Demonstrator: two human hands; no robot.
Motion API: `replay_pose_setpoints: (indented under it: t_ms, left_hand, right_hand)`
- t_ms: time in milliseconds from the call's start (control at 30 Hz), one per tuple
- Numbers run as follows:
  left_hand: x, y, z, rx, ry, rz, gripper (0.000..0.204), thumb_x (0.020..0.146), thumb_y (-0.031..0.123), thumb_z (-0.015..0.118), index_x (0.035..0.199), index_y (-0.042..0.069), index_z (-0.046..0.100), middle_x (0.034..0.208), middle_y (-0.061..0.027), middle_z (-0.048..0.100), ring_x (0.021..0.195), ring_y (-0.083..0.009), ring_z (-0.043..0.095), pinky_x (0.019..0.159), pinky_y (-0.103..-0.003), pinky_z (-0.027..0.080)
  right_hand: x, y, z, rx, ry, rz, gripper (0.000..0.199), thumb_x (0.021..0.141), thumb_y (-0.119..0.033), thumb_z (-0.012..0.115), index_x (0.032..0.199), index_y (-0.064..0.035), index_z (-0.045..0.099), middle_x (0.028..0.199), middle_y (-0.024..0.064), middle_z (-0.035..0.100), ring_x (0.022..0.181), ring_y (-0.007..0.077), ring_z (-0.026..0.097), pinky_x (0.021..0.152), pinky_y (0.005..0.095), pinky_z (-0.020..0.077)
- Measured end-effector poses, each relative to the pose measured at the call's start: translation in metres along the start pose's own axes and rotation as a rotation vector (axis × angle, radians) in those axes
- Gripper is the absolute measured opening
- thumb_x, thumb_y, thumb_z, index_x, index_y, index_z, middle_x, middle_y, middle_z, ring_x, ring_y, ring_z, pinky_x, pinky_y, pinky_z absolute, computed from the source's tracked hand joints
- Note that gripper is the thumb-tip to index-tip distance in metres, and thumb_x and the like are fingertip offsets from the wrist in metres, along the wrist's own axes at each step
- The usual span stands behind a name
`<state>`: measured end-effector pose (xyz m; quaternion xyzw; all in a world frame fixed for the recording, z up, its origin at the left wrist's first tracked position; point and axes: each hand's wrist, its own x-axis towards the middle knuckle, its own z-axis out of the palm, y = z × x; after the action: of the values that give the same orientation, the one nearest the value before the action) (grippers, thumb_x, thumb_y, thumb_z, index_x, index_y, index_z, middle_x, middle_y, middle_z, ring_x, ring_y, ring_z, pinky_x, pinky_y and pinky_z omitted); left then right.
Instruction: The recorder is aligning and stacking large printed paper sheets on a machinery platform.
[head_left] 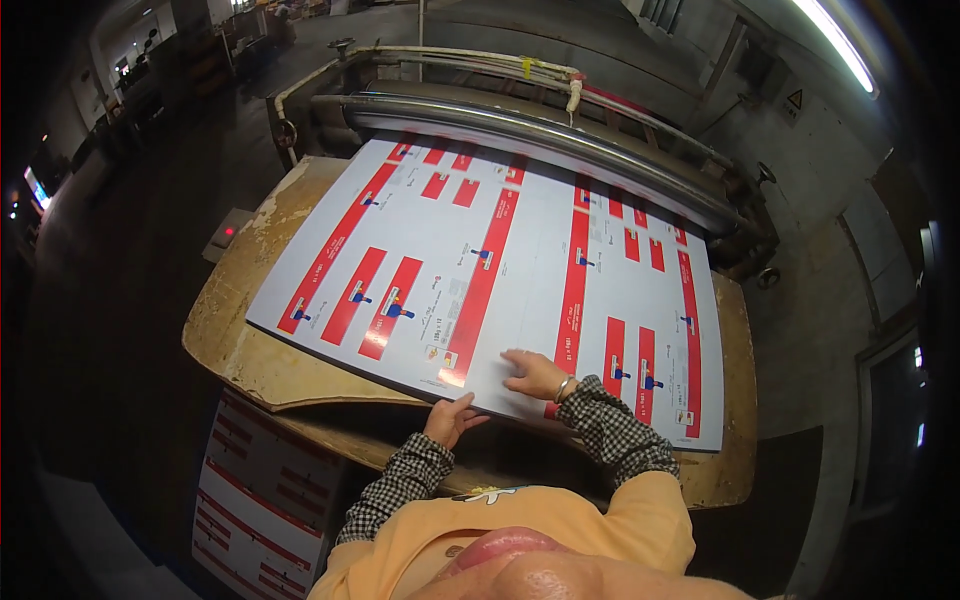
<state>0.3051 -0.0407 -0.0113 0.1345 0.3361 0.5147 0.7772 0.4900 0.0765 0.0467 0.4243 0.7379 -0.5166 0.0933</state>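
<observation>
now the printed sheet (535, 280) lies flat on the wooden counter (232, 335), far end by the roller (560, 142); right hand (540, 377) loose over it, left hand (449, 422) at the near edge, pinching or not, can't tell. light touch, edges square, no creasing!

You wear one orange-yellow top (640, 520), with a small white, dark-outlined print (490, 495) at its upper edge. You wear a pair of black-and-white checked sleeves (612, 430), loose, rumpled, ending at the wrists. You wear one silver-coloured bracelet (566, 387), above your right hand (535, 375).
</observation>
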Motion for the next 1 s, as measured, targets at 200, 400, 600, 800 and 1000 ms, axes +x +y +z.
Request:
replay_pose_setpoints:
  t_ms: [200, 400, 600, 800, 1000]
  left_hand:
    - [0.005, 0.003, 0.0, 0.055, 0.042, -0.001, 0.029, 0.084, 0.014, 0.052, 0.107, -0.003, 0.048, 0.099, -0.0124, 0.059, 0.087, -0.0218, 0.06, 0.072, -0.035, 0.051]
    - [0.01, 0.0, -0.019, 0.027, 0.014, -0.014, 0.024, 0.077, 0.006, 0.058, 0.1, -0.002, 0.055, 0.095, -0.0114, 0.061, 0.085, -0.0194, 0.06, 0.072, -0.033, 0.05]
    - [0.01, -0.009, -0.015, -0.005, 0.059, -0.022, 0.031, 0.087, 0.017, 0.043, 0.111, -0.002, 0.048, 0.109, -0.0146, 0.054, 0.103, -0.0283, 0.052, 0.089, -0.05, 0.041]
    - [0.008, -0.007, -0.016, 0.006, 0.04, -0.005, 0.032, 0.088, 0.012, 0.033, 0.116, -0.002, 0.042, 0.112, -0.0164, 0.052, 0.102, -0.0293, 0.053, 0.086, -0.05, 0.044]
    - [0.001, -0.013, -0.03, 0.022, 0.124, -0.034, 0.036, 0.088, 0.021, 0.046, 0.114, -0.003, 0.041, 0.11, -0.0167, 0.051, 0.097, -0.0301, 0.054, 0.078, -0.043, 0.048]
  right_hand:
    - [-0.008, 0.0, 0.06, -0.685, 0.481, -0.155, 0.096, 0.054, -0.034, 0.077, 0.129, -0.0015, 0.028, 0.133, 0.0281, 0.024, 0.124, 0.0432, 0.023, 0.099, 0.051, 0.0243]
    - [-0.017, -0.003, 0.034, -0.552, 0.437, -0.224, 0.07, 0.06, -0.028, 0.072, 0.118, -0.0025, 0.042, 0.127, 0.0267, 0.034, 0.12, 0.0414, 0.03, 0.097, 0.0429, 0.0312]
    - [-0.049, -0.038, -0.007, -0.243, 0.428, -0.328, 0.023, 0.073, -0.012, 0.051, 0.09, 0.0, 0.059, 0.091, 0.018, 0.06, 0.082, 0.034, 0.057, 0.071, 0.0383, 0.0471]
    - [-0.028, 0.006, 0.04, -0.195, 0.565, -0.504, 0.018, 0.071, -0.016, 0.051, 0.08, -0.002, 0.057, 0.081, 0.0174, 0.058, 0.074, 0.0357, 0.055, 0.065, 0.0415, 0.0444]
    - [0.008, 0.02, 0.025, -0.226, 0.455, -0.297, 0.028, 0.068, -0.019, 0.057, 0.089, -0.0023, 0.061, 0.102, 0.0157, 0.058, 0.093, 0.032, 0.055, 0.082, 0.0366, 0.0436]
